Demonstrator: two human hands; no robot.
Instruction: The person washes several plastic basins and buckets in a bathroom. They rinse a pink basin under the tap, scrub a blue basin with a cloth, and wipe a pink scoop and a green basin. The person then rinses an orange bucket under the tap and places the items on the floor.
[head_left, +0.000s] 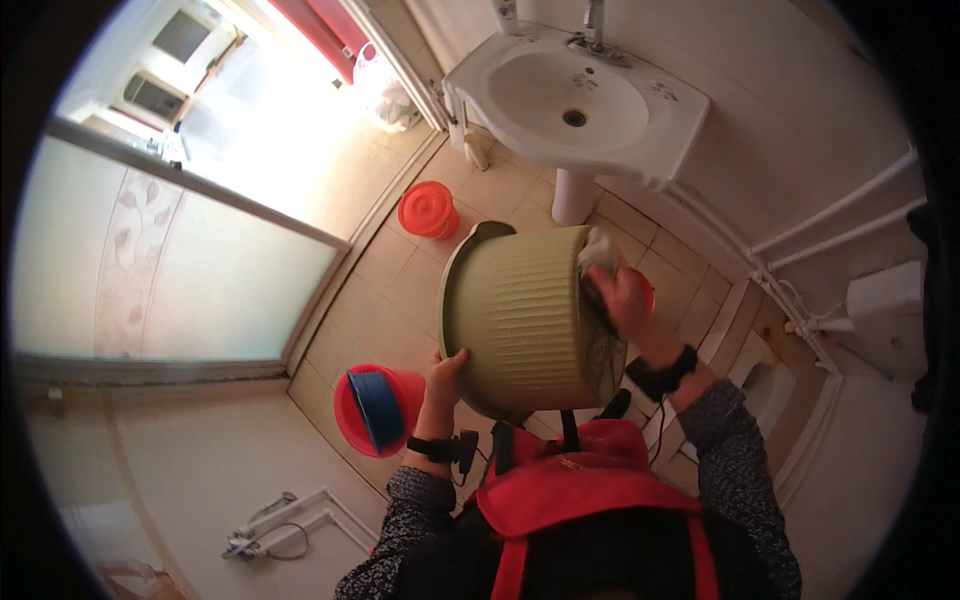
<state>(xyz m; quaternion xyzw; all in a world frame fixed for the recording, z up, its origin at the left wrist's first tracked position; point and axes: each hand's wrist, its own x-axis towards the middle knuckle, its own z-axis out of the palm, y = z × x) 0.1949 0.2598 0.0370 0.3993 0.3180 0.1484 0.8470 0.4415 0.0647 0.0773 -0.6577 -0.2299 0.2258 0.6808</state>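
A large ribbed olive-green plastic tub (517, 315) lies tipped on its side in front of me, its rim to the left and its base to the right. My left hand (448, 375) grips the rim at the lower left. At the base, my right hand (621, 296) presses a pale, wadded cloth (599, 251) against the bottom edge. The tub's inside faces away and is hidden. Below it hangs the red apron (577, 480) that I wear.
A white washbasin (570, 105) on a pedestal stands ahead. On the tiled floor are an orange-red lidded bucket (427, 210) and a pink bucket (345, 420) holding a blue basin (377, 409). A squat toilet (757, 390) lies right; a frosted sliding door (217, 277) is left.
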